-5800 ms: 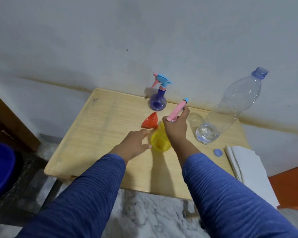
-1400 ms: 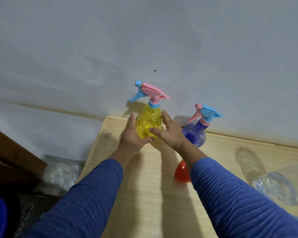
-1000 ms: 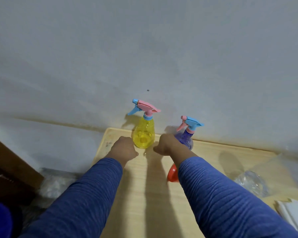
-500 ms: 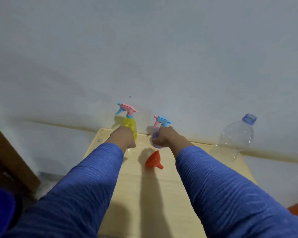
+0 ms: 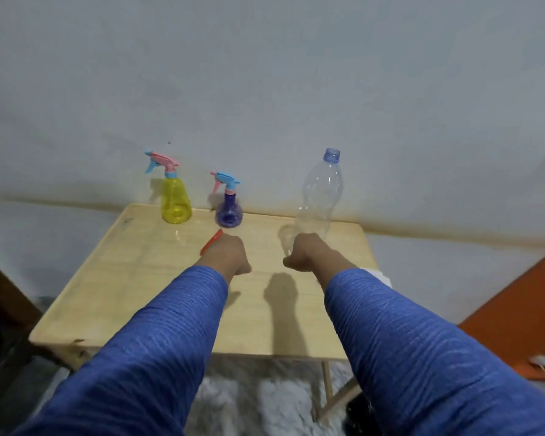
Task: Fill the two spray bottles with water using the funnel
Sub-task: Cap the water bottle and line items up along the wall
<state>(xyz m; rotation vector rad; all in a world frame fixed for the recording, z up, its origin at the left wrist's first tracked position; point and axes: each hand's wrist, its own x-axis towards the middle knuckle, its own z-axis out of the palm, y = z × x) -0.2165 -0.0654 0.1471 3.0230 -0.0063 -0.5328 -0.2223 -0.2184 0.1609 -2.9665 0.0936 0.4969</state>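
A yellow spray bottle (image 5: pixel 176 199) and a smaller purple spray bottle (image 5: pixel 229 212) stand upright with their trigger heads on, at the back of the wooden table (image 5: pixel 132 278) against the wall. The red funnel (image 5: pixel 212 241) lies just behind my left hand (image 5: pixel 230 253), which hides most of it. That hand's fingers are curled into a fist, and I see no grip on the funnel. My right hand (image 5: pixel 309 251) is also a fist, in front of the base of an uncapped clear plastic bottle (image 5: pixel 320 196) that stands upright.
Something white (image 5: pixel 376 274) lies on the table's right edge behind my right sleeve. An orange surface (image 5: pixel 523 319) stands to the right, and dark furniture (image 5: pixel 4 297) to the left. Below the table's front edge is marbled floor (image 5: pixel 258 394).
Both hands have let go of the spray bottles and pulled back toward me as fists. The view has drawn back, bringing the whole table and the clear bottle into sight.
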